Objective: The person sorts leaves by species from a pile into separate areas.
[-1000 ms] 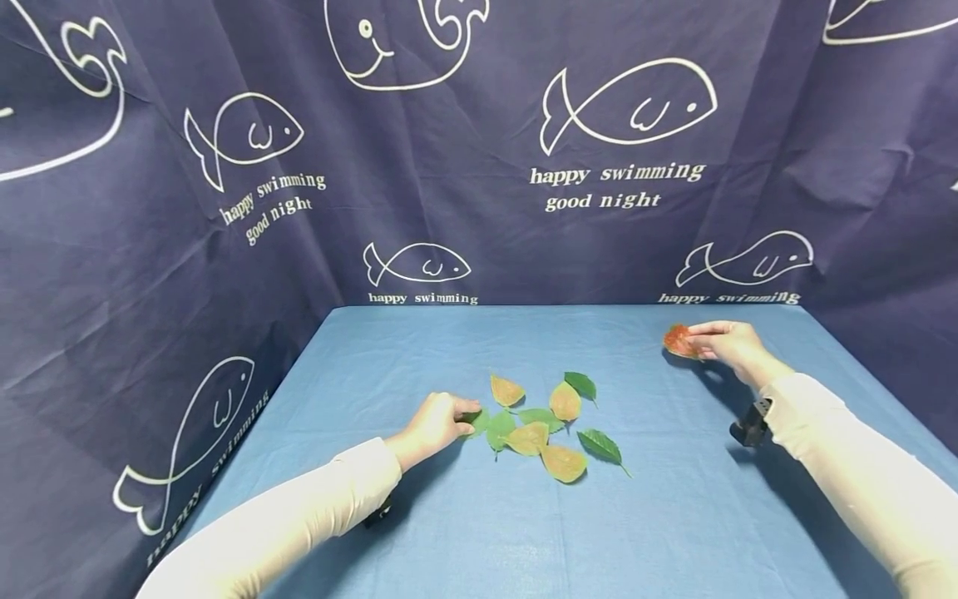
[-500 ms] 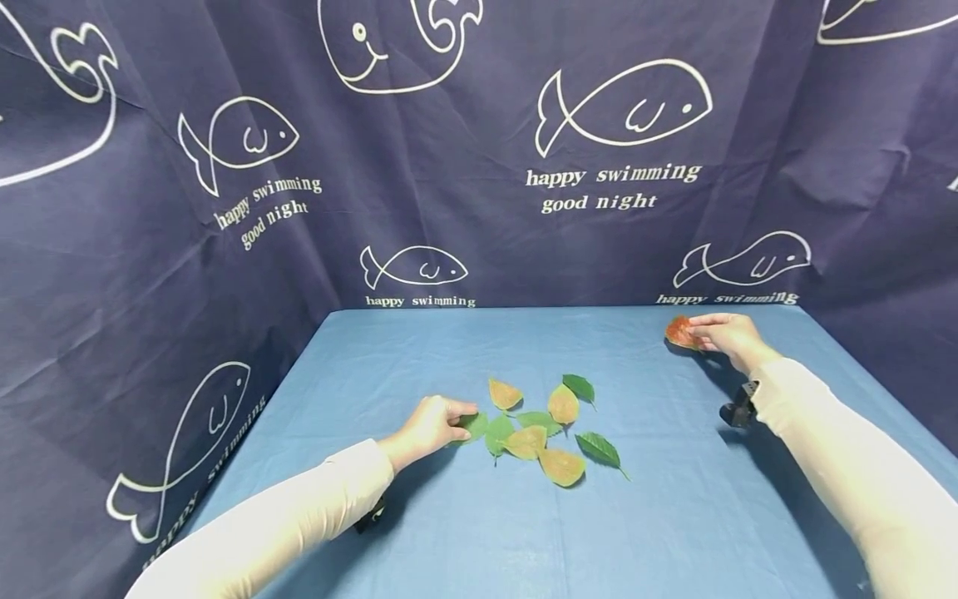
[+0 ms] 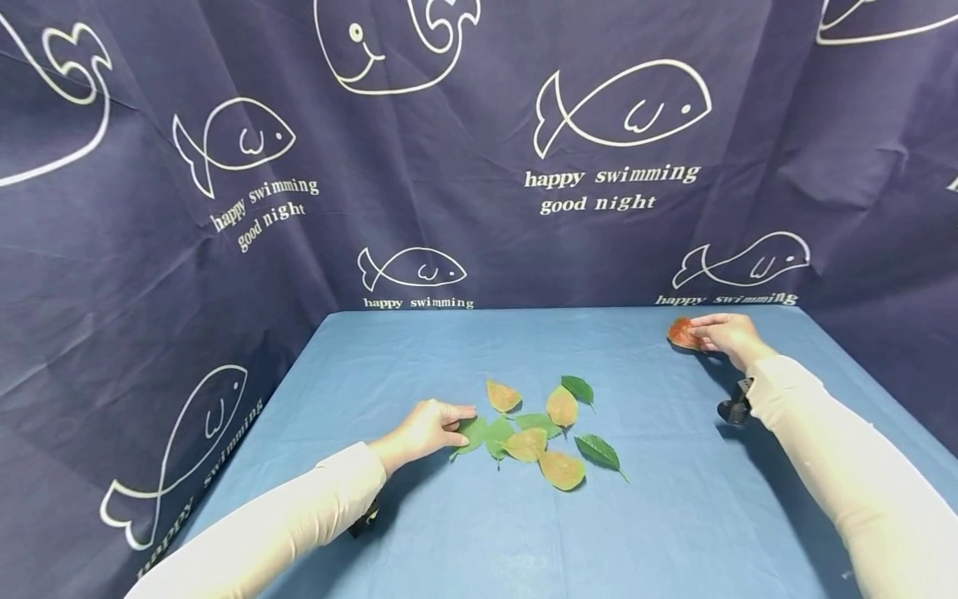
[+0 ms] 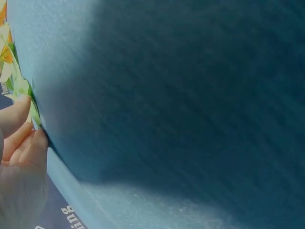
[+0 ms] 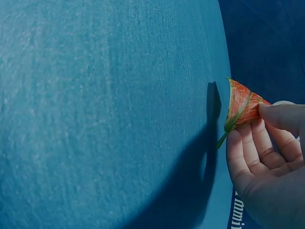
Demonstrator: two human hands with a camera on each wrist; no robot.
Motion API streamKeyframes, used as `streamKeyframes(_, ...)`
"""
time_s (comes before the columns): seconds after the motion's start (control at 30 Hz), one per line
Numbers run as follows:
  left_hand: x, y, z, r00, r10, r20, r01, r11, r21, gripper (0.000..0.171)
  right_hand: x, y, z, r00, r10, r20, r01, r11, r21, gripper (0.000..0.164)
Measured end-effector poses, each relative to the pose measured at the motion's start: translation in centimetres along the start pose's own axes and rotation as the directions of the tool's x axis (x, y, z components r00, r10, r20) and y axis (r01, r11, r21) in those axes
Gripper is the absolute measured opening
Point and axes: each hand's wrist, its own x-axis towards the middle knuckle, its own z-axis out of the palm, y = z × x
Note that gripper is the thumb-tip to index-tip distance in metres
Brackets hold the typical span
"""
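In the head view my left hand [image 3: 425, 431] is low over the tabletop, thumb and index finger spread apart beside a green leaf [image 3: 473, 434]. The left wrist view has the thumb [image 4: 16, 114] close against that leaf's edge; contact is hard to tell. Far to the right, my right hand [image 3: 733, 337] pinches an orange-red leaf [image 3: 683, 334] between thumb and fingers. Seen from the right wrist, this red leaf [image 5: 243, 106] is held above the cloth, its green stem pointing down and its shadow falling beside it.
Several green and yellowish leaves lie grouped mid-table, among them a yellow leaf [image 3: 562, 471] and a dark green leaf [image 3: 599, 451]. Blue cloth [image 3: 479, 341] covers the table. A dark fish-printed curtain [image 3: 479, 166] stands behind and at both sides.
My left thumb and index finger have parted, drawing slightly back, and more of the green leaf shows. The right hand has shifted slightly farther away, still pinching the red leaf.
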Motion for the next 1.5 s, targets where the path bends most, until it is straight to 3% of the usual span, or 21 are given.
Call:
streamKeyframes(0.17, -0.1, 0.0, -0.1, 1.0, 0.012, 0.015, -0.012, 1.0, -0.004, 0.047, 0.0, -0.2, 0.2, 1.0, -0.018, -0.011, 0.018, 1.0, 0.005, 0.015)
streamKeyframes(0.4, -0.2, -0.4, -0.5, 0.995, 0.079, 0.056, -0.083, 0.994, 0.071, 0.049, 0.2, -0.2, 0.4, 1.0, -0.005, -0.02, 0.005, 1.0, 0.009, 0.014)
streamKeyframes(0.57, 0.0, -0.6, -0.6, 0.992, 0.085, 0.093, -0.095, 0.989, 0.111, 0.057, 0.2, 0.1, 0.4, 0.999, 0.007, -0.039, -0.009, 0.999, -0.034, 0.022)
streamKeyframes(1.03, -0.1, 0.0, -0.6, 0.996, 0.05, 0.074, -0.059, 0.991, 0.122, 0.057, 1.0, 0.1, -0.1, 0.995, 0.031, -0.094, -0.04, 0.994, -0.097, 0.033)
streamKeyframes(1.23, -0.2, 0.1, -0.6, 0.998, 0.036, 0.059, -0.043, 0.992, 0.123, 0.055, 1.4, 0.5, -0.2, 0.993, 0.061, -0.1, -0.07, 0.993, -0.09, 0.03)
streamKeyframes(1.37, -0.1, 0.1, -0.6, 0.998, 0.035, 0.056, -0.043, 0.989, 0.142, 0.054, 1.5, 0.7, -0.3, 0.993, 0.077, -0.09, -0.083, 0.994, -0.064, 0.016)
streamKeyframes(1.5, 0.0, 0.2, -0.6, 0.998, 0.028, 0.064, -0.035, 0.994, 0.106, 0.055, 1.6, 0.7, -0.3, 0.994, 0.066, -0.087, -0.071, 0.995, -0.065, 0.015)
